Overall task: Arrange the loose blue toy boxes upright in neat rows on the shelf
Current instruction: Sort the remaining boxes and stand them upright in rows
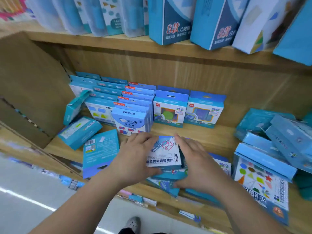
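Setting: a wooden shelf point(194, 132) in a shop is seen from above through a wide-angle head camera. Tall blue cartons point(172, 21) are lined along the board above it, at the top of the frame.
Finished rows: blue boxes are stood upright and packed front to back in rows point(135, 102) at the back of the shelf, left of centre. 2 more upright boxes point(170, 110) with coloured windows are stood just beside them, to the right.
Task's thing: a white-faced box point(164, 152) printed with a cube drawing is found at the centre of the frame. It is lying on other flat boxes point(167, 184) near the shelf's front edge.
Left grip: the left hand point(135, 156) is clamped on the box's left side, with fingers laid over the edge and the thumb hooked at the near corner.
Right grip: the right hand point(197, 164) is apart, its fingers straight and pressed flat against the box's right side. Nothing is pinched by it.
Why held so: the box is judged to be steadied from both sides so that it can be tipped upright and slid toward the rows.
Loose, left: 3 boxes point(81, 132) are seen tipped or lying flat at the lower left.
Loose, right: a jumbled pile point(278, 130) and a large flat box point(260, 181) printed with coloured shapes are seen at the right edge.
Progress: much is judged to be left to do.
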